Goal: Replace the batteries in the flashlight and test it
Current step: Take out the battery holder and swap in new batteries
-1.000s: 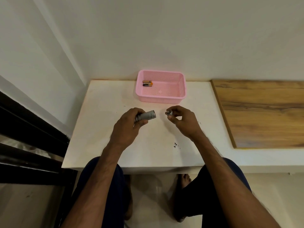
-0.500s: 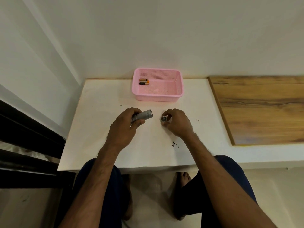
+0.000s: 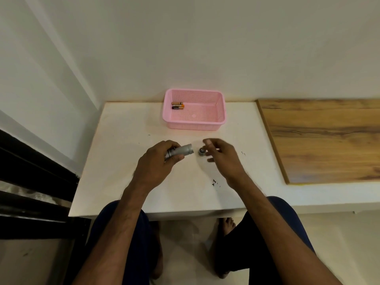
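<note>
Nearest the camera, the person's legs [image 3: 131, 239] in dark trousers are tucked under the front edge of the white table [image 3: 123, 161], with a bare foot [image 3: 227, 225] on the floor below. A few small black marks [image 3: 214, 182] lie on the tabletop, on the near side of the right wrist.

The left hand [image 3: 154, 167] is curled round the silver flashlight [image 3: 183, 151]. The fingers wrap over the top and the thumb presses from the near side. The ribbed end sits inside the fist and the plain end sticks out to the right, lifted slightly off the table.

Just beyond that free end, a small round end cap [image 3: 201, 151] sits on the tabletop, between the flashlight and the right hand [image 3: 224, 161]. The right hand is blurred. Its fingers are loose and spread and grasp nothing, and the fingertips are right beside the cap. I cannot tell whether they touch it.

Farther from both hands, against the wall [image 3: 205, 48], stands a pink basket [image 3: 193, 126]. Two batteries [image 3: 177, 105] lie side by side in its far left corner, well apart from the held flashlight. Off to the right of the right hand, a wooden board [image 3: 324, 140] lies on the table.
</note>
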